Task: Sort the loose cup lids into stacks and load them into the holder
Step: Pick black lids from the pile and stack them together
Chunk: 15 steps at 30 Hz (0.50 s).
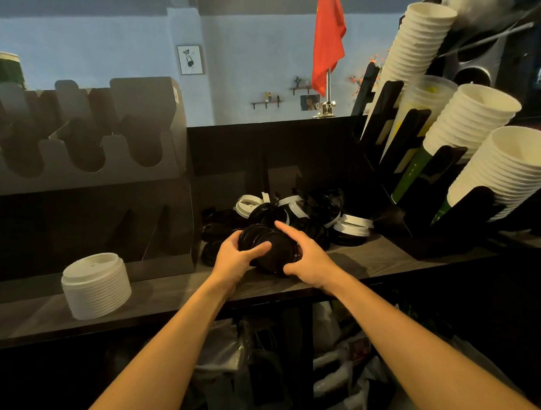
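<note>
A stack of black lids (272,246) lies tilted on the dark counter (377,262), held between both hands. My left hand (234,260) grips its left side with the thumb across the top lid. My right hand (305,259) holds the right side, index finger stretched over the rim. Behind them lies a loose pile of black and white lids (319,212). A neat stack of white lids (96,285) stands at the counter's front left. The grey lid holder (84,157) with its U-shaped slots stands at the left; what its slots hold is too dark to tell.
Slanted racks at the right hold stacks of white paper cups (476,124). A dark back wall (276,155) closes the counter behind the lid pile. Bags and clutter (269,360) fill the space under the counter's front edge.
</note>
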Available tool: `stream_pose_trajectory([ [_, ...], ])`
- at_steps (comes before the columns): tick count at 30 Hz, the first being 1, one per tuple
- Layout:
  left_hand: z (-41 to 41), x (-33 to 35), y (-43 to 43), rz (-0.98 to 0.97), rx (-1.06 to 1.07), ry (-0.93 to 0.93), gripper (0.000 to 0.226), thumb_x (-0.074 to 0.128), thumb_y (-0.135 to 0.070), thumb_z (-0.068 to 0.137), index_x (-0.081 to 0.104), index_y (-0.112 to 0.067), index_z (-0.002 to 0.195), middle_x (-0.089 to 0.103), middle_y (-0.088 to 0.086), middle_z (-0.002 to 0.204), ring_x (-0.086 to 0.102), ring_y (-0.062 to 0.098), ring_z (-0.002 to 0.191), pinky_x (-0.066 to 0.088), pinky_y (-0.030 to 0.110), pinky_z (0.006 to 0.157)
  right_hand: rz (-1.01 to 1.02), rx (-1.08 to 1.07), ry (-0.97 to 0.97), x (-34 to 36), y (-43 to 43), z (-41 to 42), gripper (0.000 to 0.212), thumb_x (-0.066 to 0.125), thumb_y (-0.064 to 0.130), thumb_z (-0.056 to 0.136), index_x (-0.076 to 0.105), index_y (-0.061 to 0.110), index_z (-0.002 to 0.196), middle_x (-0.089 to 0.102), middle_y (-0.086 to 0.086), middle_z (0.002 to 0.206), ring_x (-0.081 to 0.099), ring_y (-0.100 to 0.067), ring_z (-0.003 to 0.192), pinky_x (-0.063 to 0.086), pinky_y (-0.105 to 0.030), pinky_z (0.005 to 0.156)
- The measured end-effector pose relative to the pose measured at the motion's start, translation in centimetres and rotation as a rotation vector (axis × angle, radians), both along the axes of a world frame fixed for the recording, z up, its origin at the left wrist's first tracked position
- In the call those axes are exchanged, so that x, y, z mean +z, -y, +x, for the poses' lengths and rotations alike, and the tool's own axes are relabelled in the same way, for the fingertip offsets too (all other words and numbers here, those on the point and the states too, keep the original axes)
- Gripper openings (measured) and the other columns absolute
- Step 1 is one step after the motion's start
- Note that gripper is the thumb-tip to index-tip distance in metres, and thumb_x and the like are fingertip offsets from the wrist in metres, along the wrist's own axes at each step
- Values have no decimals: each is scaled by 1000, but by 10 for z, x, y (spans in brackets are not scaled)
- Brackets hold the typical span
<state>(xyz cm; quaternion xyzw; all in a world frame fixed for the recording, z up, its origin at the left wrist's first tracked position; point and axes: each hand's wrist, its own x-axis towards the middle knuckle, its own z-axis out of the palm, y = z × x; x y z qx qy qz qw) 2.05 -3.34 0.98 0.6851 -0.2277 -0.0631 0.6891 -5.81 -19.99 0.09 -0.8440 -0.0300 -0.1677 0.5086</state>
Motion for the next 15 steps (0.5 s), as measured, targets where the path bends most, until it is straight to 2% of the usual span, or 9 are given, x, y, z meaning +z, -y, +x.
stream_pose_trajectory([
  [2, 1, 1, 0, -31, 39, -25, 35, 82, -17, 82, 65, -20, 113, 72, 3, 112, 69, 19, 106, 58, 35, 89, 93, -59, 13, 0, 0, 0, 90, 68, -5, 82, 30, 39, 151, 47, 11, 128, 56, -9, 113, 54, -19, 78],
  [4, 3, 2, -3, -106, 72, -76, 38, 80, -15, 84, 63, -16, 118, 71, 6, 115, 69, 23, 108, 57, 42, 96, 180, -93, 5, 0, -1, 3, 73, 69, 9, 87, 36, 37, 146, 57, 3, 127, 59, -13, 113, 54, -27, 88],
  [6, 4, 2, -5, -159, 62, -115, 39, 78, -11, 85, 62, -15, 120, 69, 8, 117, 68, 25, 109, 56, 45, 98, 179, -79, -34, 0, -1, 6, 55, 74, 25, 87, 47, 37, 134, 63, 2, 124, 61, -13, 113, 53, -35, 97],
  [8, 3, 3, -5, -156, 48, -110, 37, 78, -7, 84, 62, -18, 116, 69, 7, 116, 68, 24, 108, 56, 43, 97, 155, -34, -56, 1, -4, 3, 47, 77, 33, 85, 51, 39, 123, 65, 8, 119, 63, -8, 110, 55, -32, 95],
  [11, 2, 3, -3, -199, 38, -138, 34, 77, -6, 84, 63, -17, 113, 71, 8, 113, 70, 24, 104, 57, 40, 93, 177, -60, -3, -2, -2, 4, 45, 76, 29, 86, 53, 35, 124, 65, 7, 119, 64, -10, 110, 56, -35, 94],
  [14, 5, 3, -3, -389, 37, -291, 13, 63, -8, 95, 65, -13, 107, 72, 11, 109, 70, 25, 103, 55, 41, 94, 313, -151, 45, -1, 1, 4, 50, 72, 22, 89, 49, 27, 133, 63, 0, 123, 63, -16, 111, 55, -40, 96],
  [15, 7, 3, -3, -408, 76, -311, 12, 60, -8, 98, 65, -12, 108, 72, 10, 109, 70, 24, 104, 54, 41, 96, 366, -188, 46, -1, 2, 4, 51, 71, 21, 89, 47, 25, 134, 63, -3, 123, 63, -17, 110, 55, -41, 96],
])
